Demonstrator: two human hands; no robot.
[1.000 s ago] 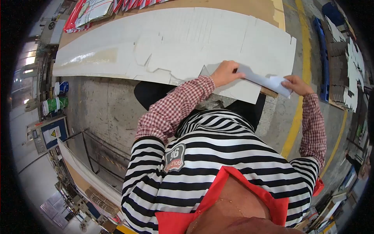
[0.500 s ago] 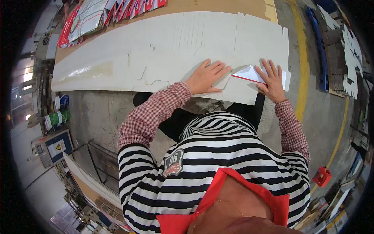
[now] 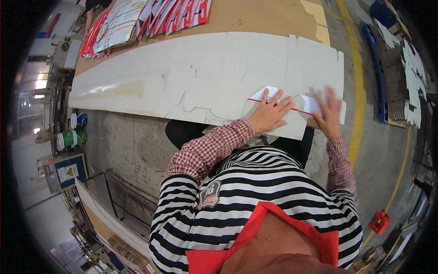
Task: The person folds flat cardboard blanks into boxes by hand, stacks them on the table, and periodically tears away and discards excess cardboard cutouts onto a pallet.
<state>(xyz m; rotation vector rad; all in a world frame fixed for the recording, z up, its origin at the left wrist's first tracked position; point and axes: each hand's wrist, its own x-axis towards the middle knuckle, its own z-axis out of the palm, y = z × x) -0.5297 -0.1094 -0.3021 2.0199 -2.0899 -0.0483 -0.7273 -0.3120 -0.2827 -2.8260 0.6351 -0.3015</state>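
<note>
A white folded paper piece (image 3: 306, 104) with a red stripe lies near the right end of the white board (image 3: 219, 59). Its left part shows beyond my left hand (image 3: 270, 114), which rests on it with fingers spread. Over the right part is my right hand (image 3: 329, 112), its fingers apart and blurred by motion. Neither hand grips anything. The paper's middle is hidden under my left hand.
Red and white printed pieces (image 3: 180, 16) stand in a row at the table's back left, beside a wrapped bundle (image 3: 119, 25). Stacked cardboard (image 3: 408, 86) is at the right. A red container (image 3: 379, 222) sits on the floor. Part of another person shows at top left.
The paper was first held up between both hands, then laid on the board. Since then my left hand has moved right onto it, and the right hand has shifted slightly.
</note>
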